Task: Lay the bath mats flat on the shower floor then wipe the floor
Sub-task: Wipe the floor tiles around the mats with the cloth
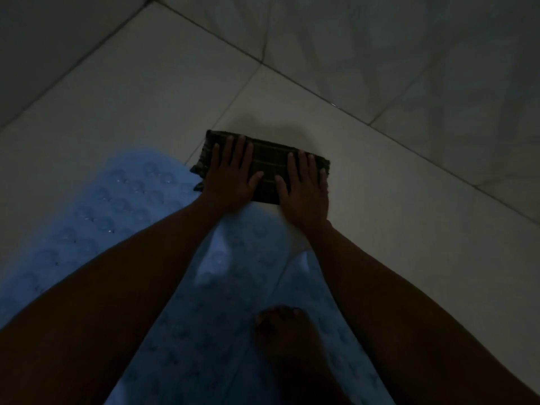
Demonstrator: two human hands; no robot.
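A folded dark green striped cloth point(268, 162) lies on the pale tiled floor point(146, 106), just beyond the end of the mats. My left hand point(230, 176) presses flat on its left part, fingers spread. My right hand point(304, 188) presses flat on its right part the same way. A light blue bath mat point(96, 211) with suction cups facing up lies at the left. A second pale blue mat point(233, 287) lies under my arms. The room is dim.
My bare foot point(286, 331) stands on the nearer mat. Tiled walls point(409, 54) rise at the top right and top left and meet in a corner at the top. Bare floor tiles stretch to the right of the mats.
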